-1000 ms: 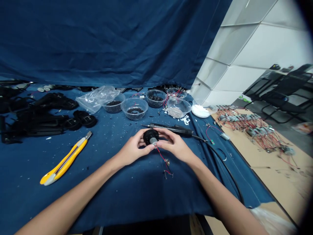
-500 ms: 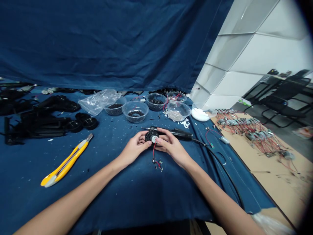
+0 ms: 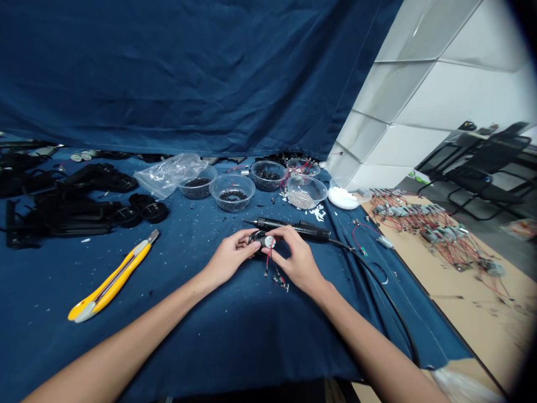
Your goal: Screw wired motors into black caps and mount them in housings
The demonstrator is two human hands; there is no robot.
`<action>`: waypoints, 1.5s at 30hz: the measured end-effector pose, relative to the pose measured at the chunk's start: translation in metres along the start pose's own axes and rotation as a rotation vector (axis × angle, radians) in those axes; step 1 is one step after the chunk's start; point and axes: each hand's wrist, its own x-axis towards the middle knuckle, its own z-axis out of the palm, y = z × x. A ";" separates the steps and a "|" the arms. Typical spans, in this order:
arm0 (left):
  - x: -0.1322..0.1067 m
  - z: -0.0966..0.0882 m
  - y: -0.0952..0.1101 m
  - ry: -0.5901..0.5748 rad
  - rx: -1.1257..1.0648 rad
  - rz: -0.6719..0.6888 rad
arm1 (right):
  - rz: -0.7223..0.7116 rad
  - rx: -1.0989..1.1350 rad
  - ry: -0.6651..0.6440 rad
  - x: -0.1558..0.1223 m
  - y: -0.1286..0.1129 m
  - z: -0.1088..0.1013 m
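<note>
The blue-covered bench [image 3: 201, 352] carries the work, and a black pen-shaped power tool [image 3: 309, 230] lying on it serves as the landmark. A yellow cutter [image 3: 115, 280] rests well to the left of the tool, on its near side.

Both hands are just on the near side of the power tool's slim end. The person's left hand [image 3: 229, 256] has its fingers closed on the black side of a motor unit [image 3: 254, 238]; the right hand [image 3: 296, 258] has its fingers curled round the other side, gripping it too, though where each right fingertip presses is hard to make out at this size.

The motor unit, held there between hands and tool, looks light for its bulk, with a hard, stiff shell that may be rather slippery. Its round black body seems the sound place to take hold. The pale motor end [image 3: 271, 242] should bear a gentle pinch at its rim.

Thin red wires [image 3: 268, 262] hang limp from that end and look easily torn; the tiny parts [image 3: 280, 281] dangling below them are probably the most fragile, so neither should carry the weight.
</note>
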 end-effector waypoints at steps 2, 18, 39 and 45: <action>0.000 0.000 0.000 -0.010 0.004 -0.001 | -0.016 -0.005 0.002 0.000 0.000 0.000; 0.000 -0.006 0.000 -0.037 0.154 0.017 | -0.087 0.018 -0.061 -0.003 -0.005 -0.001; -0.003 0.003 0.005 0.045 -0.095 0.017 | 0.097 0.172 -0.098 -0.001 -0.001 -0.005; -0.006 0.004 0.011 0.024 -0.133 0.042 | 0.554 0.727 -0.143 0.003 0.003 0.001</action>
